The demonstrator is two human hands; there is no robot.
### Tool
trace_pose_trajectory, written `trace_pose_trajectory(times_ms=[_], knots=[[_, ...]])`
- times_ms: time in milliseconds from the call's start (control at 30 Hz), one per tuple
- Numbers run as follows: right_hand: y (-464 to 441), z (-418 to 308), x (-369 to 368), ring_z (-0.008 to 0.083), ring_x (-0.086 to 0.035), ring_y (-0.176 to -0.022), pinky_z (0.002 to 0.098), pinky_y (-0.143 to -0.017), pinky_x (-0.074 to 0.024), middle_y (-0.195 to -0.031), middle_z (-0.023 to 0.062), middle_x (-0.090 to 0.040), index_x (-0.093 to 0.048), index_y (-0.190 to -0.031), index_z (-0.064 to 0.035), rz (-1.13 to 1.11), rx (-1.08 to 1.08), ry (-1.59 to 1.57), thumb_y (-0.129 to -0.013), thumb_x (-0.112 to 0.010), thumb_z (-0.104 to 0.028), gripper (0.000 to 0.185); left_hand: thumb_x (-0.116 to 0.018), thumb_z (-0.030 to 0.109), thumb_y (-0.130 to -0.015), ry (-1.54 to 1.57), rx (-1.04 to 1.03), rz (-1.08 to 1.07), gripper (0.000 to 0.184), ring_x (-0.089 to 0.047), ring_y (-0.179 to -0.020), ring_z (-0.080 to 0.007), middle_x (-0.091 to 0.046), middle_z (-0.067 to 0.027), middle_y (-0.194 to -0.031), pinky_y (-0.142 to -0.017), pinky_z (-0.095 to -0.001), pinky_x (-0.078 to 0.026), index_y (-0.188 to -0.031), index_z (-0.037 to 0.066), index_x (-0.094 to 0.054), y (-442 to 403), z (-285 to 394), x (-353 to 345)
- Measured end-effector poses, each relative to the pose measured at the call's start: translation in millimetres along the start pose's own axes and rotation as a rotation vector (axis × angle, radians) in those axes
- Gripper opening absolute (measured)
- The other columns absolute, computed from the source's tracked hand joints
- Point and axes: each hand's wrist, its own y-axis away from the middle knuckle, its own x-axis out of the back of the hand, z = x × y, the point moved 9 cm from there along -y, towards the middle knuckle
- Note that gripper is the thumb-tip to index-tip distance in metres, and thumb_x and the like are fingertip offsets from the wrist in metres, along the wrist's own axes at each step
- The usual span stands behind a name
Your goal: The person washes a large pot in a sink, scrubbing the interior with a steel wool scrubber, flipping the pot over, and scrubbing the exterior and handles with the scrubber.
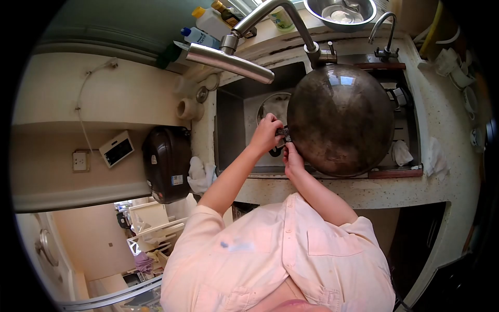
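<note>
A large, dark, scorched wok (340, 125) lies bottom up across the right side of the sink (228, 130). One black side handle (276, 151) points left, toward my hands; the other side handle (399, 98) is on the far right. My left hand (267, 134) is closed, fingers pinched at the left handle's mount by the rim. Whether a small scrubber is in those fingers is hidden. Just below it, my right hand (294, 160) grips the wok at its left handle and rim. A round metal lid or pan (273, 106) sits in the basin behind my left hand.
A faucet (231, 60) reaches over the basin, with a smaller tap (385, 44) at the back right. Several bottles (210, 23) and a metal bowl (340, 21) stand behind the sink. White cloths (200, 176) lie at the left, near a dark brown bin-like container (166, 164).
</note>
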Motion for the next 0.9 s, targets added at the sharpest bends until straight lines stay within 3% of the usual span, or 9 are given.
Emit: trace_pose_trajectory(times_ms=[300, 500, 600, 700, 800, 900], knots=[[-2, 4, 1, 0.0027, -0.041, -0.051, 0.0192, -0.044, -0.0282, -0.062, -0.0069, -0.050, -0.052, -0.068, -0.0163, 0.021, 0.010, -0.042, -0.077, -0.060, -0.020, 0.013, -0.061, 0.005, -0.060, -0.254, 0.121, 0.221, 0.026, -0.049, -0.076, -0.0344, -0.046, -0.0132, -0.085, -0.066, -0.0421, -0.043, -0.080, 0.006, -0.045, -12, 10, -16], [4, -2, -2, 0.0030, -0.041, -0.052, 0.0196, -0.045, -0.0287, -0.061, -0.0068, -0.049, -0.051, -0.067, -0.0162, 0.024, 0.007, -0.026, -0.076, -0.060, -0.020, 0.013, -0.062, 0.007, -0.061, -0.134, 0.031, 0.360, 0.024, -0.049, -0.077, -0.0336, -0.046, -0.0123, -0.082, -0.064, -0.0407, -0.043, -0.079, 0.007, -0.046, 5, 13, -4], [3, -3, -2, 0.0031, -0.041, -0.051, 0.0197, -0.044, -0.0288, -0.060, -0.0064, -0.048, -0.051, -0.065, -0.0155, 0.026, 0.030, -0.029, -0.076, -0.060, -0.019, 0.014, -0.062, 0.008, -0.061, -0.017, 0.100, 0.405, 0.024, -0.049, -0.079, -0.0336, -0.046, -0.0119, -0.083, -0.065, -0.0420, -0.043, -0.080, 0.007, -0.048, 10, 3, 1], [4, -4, -2, 0.0032, -0.040, -0.050, 0.0198, -0.043, -0.0289, -0.058, -0.0060, -0.048, -0.050, -0.064, -0.0147, 0.043, 0.021, -0.014, -0.075, -0.061, -0.019, 0.016, -0.062, 0.004, -0.061, 0.121, 0.152, 0.294, 0.021, -0.049, -0.077, -0.0343, -0.046, -0.0132, -0.081, -0.065, -0.0417, -0.041, -0.077, 0.004, -0.049, 10, -7, 4], [6, -2, -1, 0.0031, -0.040, -0.050, 0.0198, -0.043, -0.0289, -0.058, -0.0061, -0.048, -0.050, -0.064, -0.0150, 0.054, 0.005, -0.008, -0.075, -0.061, -0.020, 0.016, -0.060, 0.001, -0.062, 0.032, 0.171, 0.115, 0.018, -0.049, -0.077, -0.0348, -0.047, -0.0137, -0.082, -0.065, -0.0434, -0.041, -0.075, 0.004, -0.049, -3, -7, -2], [5, -3, -1, 0.0031, -0.040, -0.050, 0.0199, -0.044, -0.0288, -0.058, -0.0064, -0.048, -0.050, -0.064, -0.0160, 0.049, 0.010, -0.003, -0.075, -0.062, -0.021, 0.017, -0.057, -0.001, -0.061, -0.104, 0.115, 0.104, 0.019, -0.050, -0.078, -0.0358, -0.047, -0.0143, -0.082, -0.064, -0.0443, -0.041, -0.078, 0.004, -0.050, -18, 4, -12]])
